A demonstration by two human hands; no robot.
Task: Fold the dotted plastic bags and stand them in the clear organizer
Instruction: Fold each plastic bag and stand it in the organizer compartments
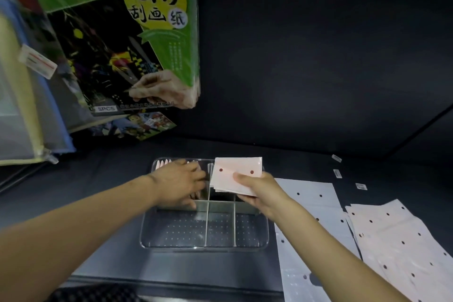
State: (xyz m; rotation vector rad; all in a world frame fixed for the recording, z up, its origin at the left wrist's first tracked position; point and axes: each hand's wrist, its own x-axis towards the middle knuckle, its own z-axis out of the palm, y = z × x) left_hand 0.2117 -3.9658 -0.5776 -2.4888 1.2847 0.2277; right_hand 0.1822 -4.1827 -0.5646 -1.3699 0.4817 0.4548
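Right hand [259, 191] pinching folded bag [236, 174]

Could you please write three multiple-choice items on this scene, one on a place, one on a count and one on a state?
1. Where do the unfolded dotted bags lie?
A. right of the clear organizer
B. inside it
C. left of it

2. How many dark dots show on the folded bag?
A. none
B. two
C. five

3. What is the right hand doing?
A. resting flat on the table
B. pinching the folded bag above the organizer
C. hanging idle

Answers:
1 A, the flat sheets spread on the table to the organizer's right.
2 B, two dots sit on its visible face.
3 B, thumb and fingers clamp the bag while the left hand reaches into a far compartment.
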